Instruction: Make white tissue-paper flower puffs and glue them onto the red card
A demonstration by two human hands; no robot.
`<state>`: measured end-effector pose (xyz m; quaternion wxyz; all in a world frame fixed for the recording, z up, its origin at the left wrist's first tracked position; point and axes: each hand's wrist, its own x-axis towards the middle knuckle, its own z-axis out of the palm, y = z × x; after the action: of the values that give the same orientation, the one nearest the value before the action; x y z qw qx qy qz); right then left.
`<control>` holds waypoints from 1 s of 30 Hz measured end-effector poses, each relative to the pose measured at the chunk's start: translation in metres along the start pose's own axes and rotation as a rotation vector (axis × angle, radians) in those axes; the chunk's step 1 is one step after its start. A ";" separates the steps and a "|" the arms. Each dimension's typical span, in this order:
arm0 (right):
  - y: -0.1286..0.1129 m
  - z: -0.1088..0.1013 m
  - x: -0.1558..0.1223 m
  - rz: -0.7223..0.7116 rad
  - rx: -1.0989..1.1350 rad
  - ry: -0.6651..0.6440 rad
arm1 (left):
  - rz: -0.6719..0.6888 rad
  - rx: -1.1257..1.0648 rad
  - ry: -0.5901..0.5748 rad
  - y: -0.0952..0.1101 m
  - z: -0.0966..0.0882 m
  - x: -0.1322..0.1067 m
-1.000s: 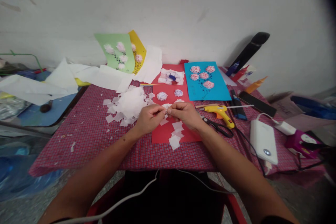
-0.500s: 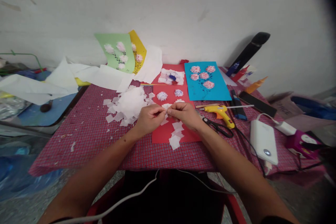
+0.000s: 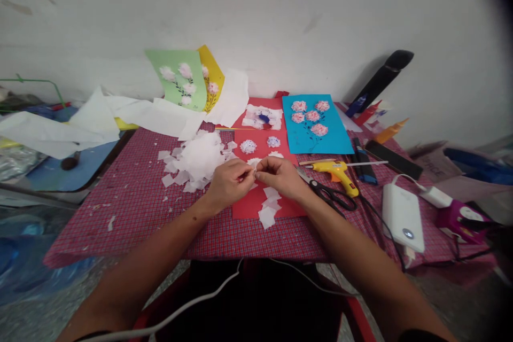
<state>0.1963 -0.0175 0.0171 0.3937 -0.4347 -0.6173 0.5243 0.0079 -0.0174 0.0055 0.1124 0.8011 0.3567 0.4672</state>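
My left hand (image 3: pixel 231 180) and my right hand (image 3: pixel 279 175) meet fingertip to fingertip over a red sheet of card (image 3: pixel 248 208). Both are closed in a pinch on a small piece of white tissue paper, mostly hidden by the fingers. Just behind them, white paper puffs (image 3: pixel 276 154) sit on the card, partly covered. Farther back are two speckled paper flowers, one on the left (image 3: pixel 248 146) and one on the right (image 3: pixel 273 141). Several loose tissue squares (image 3: pixel 267 216) lie in front of my hands. A heap of white tissue squares (image 3: pixel 198 157) is left of the card.
A yellow glue gun (image 3: pixel 337 170) and black-handled scissors (image 3: pixel 332 195) lie right of my hands. A blue card with pink flowers (image 3: pixel 340 133) is behind them. A white power bank (image 3: pixel 403 216) stands at right. Green flower card (image 3: pixel 176 80) leans on the wall.
My hands stay together in nearly the same place, with the fingers shifting slightly. My right hand has moved a little left, showing more of the scissors.
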 end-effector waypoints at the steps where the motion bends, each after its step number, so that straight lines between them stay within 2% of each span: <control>1: 0.000 0.000 0.000 -0.008 -0.005 0.003 | 0.011 -0.001 0.006 0.000 0.000 0.000; 7: 0.004 0.001 0.001 -0.035 -0.073 0.032 | 0.035 0.014 -0.009 -0.002 0.000 -0.003; 12: 0.005 0.000 0.001 -0.042 -0.141 0.077 | 0.005 0.000 -0.021 -0.002 0.001 -0.003; 17: -0.004 -0.006 0.002 0.005 -0.111 0.114 | -0.214 -0.094 0.023 -0.002 -0.003 0.001; 25: -0.006 -0.012 0.002 0.056 -0.048 0.103 | -0.532 -0.320 -0.006 -0.009 -0.005 0.003; 30: -0.001 -0.015 0.005 0.070 -0.014 0.107 | -0.620 -0.435 -0.010 -0.014 -0.004 0.002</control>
<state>0.2090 -0.0083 0.0205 0.4045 -0.4861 -0.5834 0.5096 -0.0018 -0.0061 0.0022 0.4176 0.6148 0.4740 0.4722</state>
